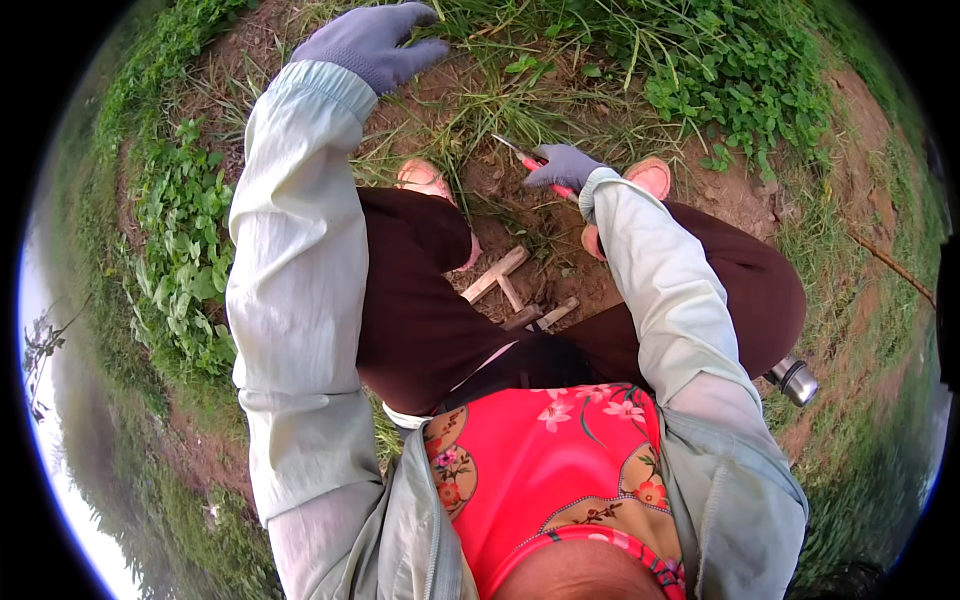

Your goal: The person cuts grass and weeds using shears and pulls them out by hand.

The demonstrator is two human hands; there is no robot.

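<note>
Reaching far forward on the left, my left hand (367, 46) wears a grey-purple knit glove. Its thumb and fingers are apart above the grass, and nothing shows between them. My right hand (564, 166), in a matching glove, is closed around a red-handled hand tool (533, 162). The tool's slim metal tip points forward and left, over the cut or flattened grass (517, 116) between my feet; part of its handle is hidden by the fingers. Bare reddish soil (480, 169) shows beneath the grass.
My pink shoes (424, 178) stand apart on the soil. Wooden stool legs (501, 271) show between my thighs. A metal flask (793, 380) lies beside my right leg. Leafy plants grow at left (184, 277) and ahead right (739, 82). A thin stick (892, 266) is at far right.
</note>
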